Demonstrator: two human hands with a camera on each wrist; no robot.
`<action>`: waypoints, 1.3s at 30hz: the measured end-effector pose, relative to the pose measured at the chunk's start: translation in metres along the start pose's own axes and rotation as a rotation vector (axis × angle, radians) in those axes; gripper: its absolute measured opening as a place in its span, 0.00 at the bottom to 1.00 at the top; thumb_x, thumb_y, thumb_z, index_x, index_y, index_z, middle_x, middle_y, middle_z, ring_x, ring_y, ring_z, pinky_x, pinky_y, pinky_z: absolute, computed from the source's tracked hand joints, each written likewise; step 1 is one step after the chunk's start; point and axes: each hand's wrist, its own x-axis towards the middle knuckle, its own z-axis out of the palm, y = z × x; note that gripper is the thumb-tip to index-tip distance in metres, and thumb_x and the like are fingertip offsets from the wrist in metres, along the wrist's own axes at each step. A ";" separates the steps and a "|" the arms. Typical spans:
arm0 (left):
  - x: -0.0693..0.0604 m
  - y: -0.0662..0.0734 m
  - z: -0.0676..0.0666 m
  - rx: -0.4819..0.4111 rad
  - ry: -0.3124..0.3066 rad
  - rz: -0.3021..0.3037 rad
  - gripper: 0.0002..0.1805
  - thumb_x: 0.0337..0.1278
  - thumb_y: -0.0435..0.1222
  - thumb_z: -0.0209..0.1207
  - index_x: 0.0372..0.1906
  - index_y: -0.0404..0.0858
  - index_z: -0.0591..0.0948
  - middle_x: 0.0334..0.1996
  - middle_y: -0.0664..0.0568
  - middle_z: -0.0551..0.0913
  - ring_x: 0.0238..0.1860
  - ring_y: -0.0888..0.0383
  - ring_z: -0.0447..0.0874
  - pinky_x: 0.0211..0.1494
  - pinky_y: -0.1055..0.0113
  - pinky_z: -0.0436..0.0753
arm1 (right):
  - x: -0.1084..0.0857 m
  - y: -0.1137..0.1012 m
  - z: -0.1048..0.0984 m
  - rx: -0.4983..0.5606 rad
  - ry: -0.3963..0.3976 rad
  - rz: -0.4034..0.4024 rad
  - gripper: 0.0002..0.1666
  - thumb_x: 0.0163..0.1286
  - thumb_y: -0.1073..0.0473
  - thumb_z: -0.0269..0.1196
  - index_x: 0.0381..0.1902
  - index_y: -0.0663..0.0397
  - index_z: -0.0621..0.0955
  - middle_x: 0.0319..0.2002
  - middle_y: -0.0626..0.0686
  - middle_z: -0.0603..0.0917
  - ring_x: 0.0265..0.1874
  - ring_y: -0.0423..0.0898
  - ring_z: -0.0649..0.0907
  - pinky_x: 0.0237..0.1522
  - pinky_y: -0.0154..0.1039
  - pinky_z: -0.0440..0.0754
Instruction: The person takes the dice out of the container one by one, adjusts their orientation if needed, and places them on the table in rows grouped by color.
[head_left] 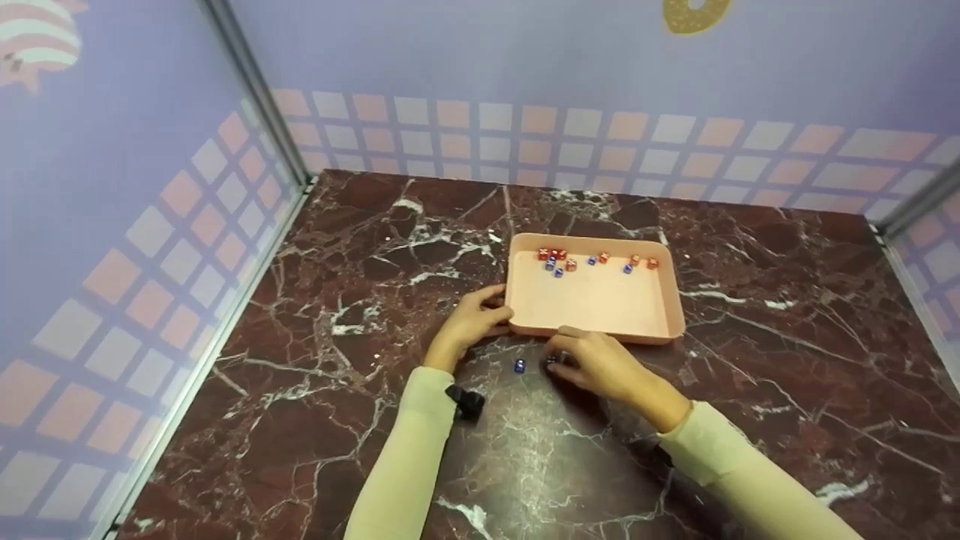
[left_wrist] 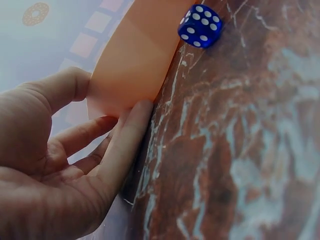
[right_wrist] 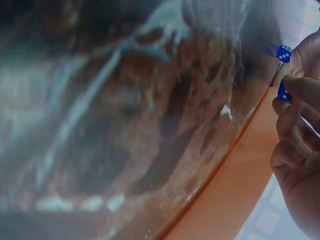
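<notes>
A shallow peach tray [head_left: 592, 307] lies on the marbled table. My left hand [head_left: 472, 322] holds its near left corner, with thumb and fingers against the wall in the left wrist view. Just in front of the tray, my right hand [head_left: 600, 364] pinches a small blue die [right_wrist: 284, 91] between thumb and fingertips. Between the two hands, another blue die [head_left: 520, 365] with white pips rests on the table. Inside the tray, along its far side, are several red dice [head_left: 652, 263] and several blue dice [head_left: 628, 268].
The dark red table [head_left: 360, 420] has white veins. Behind it stands a lilac wall [head_left: 480, 60] with a checkered band, and another lilac wall [head_left: 112, 165] rises on the left. A black strap [head_left: 469, 403] sits at the left wrist.
</notes>
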 end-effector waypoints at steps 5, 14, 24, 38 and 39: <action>-0.004 0.001 -0.007 -0.014 0.030 0.021 0.33 0.67 0.26 0.61 0.76 0.30 0.71 0.54 0.37 0.79 0.44 0.53 0.81 0.59 0.55 0.92 | 0.007 -0.004 0.005 -0.011 -0.030 -0.027 0.07 0.68 0.60 0.74 0.42 0.54 0.88 0.40 0.50 0.87 0.40 0.50 0.88 0.45 0.50 0.91; -0.005 0.001 -0.003 -0.027 0.008 0.013 0.34 0.66 0.26 0.61 0.77 0.30 0.71 0.55 0.37 0.78 0.45 0.54 0.80 0.60 0.55 0.91 | 0.003 -0.005 0.007 0.077 -0.059 0.012 0.08 0.66 0.63 0.75 0.40 0.57 0.86 0.37 0.52 0.87 0.36 0.50 0.87 0.40 0.48 0.90; -0.001 0.005 0.005 -0.011 -0.001 0.011 0.34 0.64 0.26 0.60 0.76 0.29 0.70 0.56 0.36 0.79 0.45 0.53 0.82 0.59 0.55 0.92 | -0.003 0.000 0.004 0.060 -0.057 0.015 0.12 0.64 0.63 0.76 0.44 0.57 0.88 0.40 0.51 0.87 0.36 0.47 0.85 0.38 0.47 0.88; 0.000 -0.001 0.001 -0.044 0.004 -0.006 0.32 0.63 0.25 0.60 0.74 0.27 0.72 0.56 0.37 0.77 0.48 0.52 0.80 0.61 0.54 0.91 | -0.008 0.006 -0.021 0.097 -0.011 0.039 0.24 0.64 0.52 0.77 0.56 0.51 0.86 0.43 0.51 0.88 0.36 0.51 0.85 0.40 0.46 0.87; 0.001 0.000 0.001 -0.042 0.006 -0.008 0.32 0.63 0.25 0.60 0.74 0.28 0.72 0.56 0.37 0.78 0.48 0.52 0.80 0.62 0.54 0.91 | -0.007 0.005 -0.025 0.100 0.000 0.030 0.22 0.65 0.53 0.77 0.55 0.52 0.87 0.42 0.51 0.88 0.35 0.51 0.85 0.39 0.45 0.86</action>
